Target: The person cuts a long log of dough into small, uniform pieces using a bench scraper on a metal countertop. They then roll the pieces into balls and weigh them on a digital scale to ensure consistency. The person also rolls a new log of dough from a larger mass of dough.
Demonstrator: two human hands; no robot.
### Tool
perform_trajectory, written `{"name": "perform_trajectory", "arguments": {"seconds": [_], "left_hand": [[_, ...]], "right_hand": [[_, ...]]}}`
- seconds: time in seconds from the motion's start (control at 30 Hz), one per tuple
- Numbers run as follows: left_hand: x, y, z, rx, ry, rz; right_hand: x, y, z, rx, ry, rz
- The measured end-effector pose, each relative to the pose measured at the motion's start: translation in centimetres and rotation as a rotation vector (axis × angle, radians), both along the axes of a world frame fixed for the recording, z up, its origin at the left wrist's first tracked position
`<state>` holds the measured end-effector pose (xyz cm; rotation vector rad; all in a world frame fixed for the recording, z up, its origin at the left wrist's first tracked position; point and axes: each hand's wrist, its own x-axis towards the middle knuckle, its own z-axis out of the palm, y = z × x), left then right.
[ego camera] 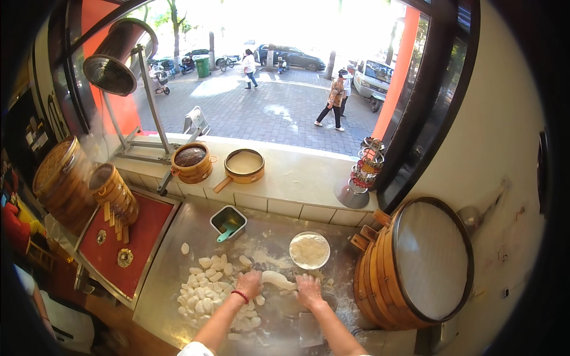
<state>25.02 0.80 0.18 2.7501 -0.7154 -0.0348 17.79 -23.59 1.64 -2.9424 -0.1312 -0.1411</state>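
A short, slightly bowed rope of white dough (278,279) spans the gap between my hands, above the floured metal worktop (285,311). My left hand (249,284), below which a red bead bracelet circles the wrist, grips its left end. Its right end is in my right hand (308,289). A large heap of small dough pieces (200,293) spreads to the left of and under my left forearm. Beyond my right hand sits a white bowl of flour (310,250). A flat rectangular plate (310,329), perhaps a dough scraper, lies beside my right forearm.
A square metal container (228,222) holds a green-handled utensil. Stacked large bamboo steamers (363,285) stand at right. Small steamers (118,200) stand on the red steaming surface (156,218) at left, near steam. Ahead, a ledge (294,169) carries a steamer basket (193,164) and a handled one (244,167).
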Motion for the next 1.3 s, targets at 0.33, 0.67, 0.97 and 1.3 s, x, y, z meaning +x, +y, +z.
{"name": "perform_trajectory", "arguments": {"seconds": [0.33,0.67,0.97,1.3], "left_hand": [[0.2,0.2,-0.8,-0.843,0.521,0.227],[-6.5,-0.4,10.9,-1.246,0.897,0.050],[-24.3,5.0,3.9,-0.499,0.600,0.018],[-25.1,0.0,5.3,-0.203,0.141,-0.083]], "right_hand": [[0.5,0.5,4.8,0.763,0.082,-0.051],[-4.9,-2.8,5.8,1.700,0.262,-0.207],[-18.5,-3.0,7.3,0.759,0.499,-0.089],[-20.6,-3.0,0.7,0.345,0.098,-0.549]]}}
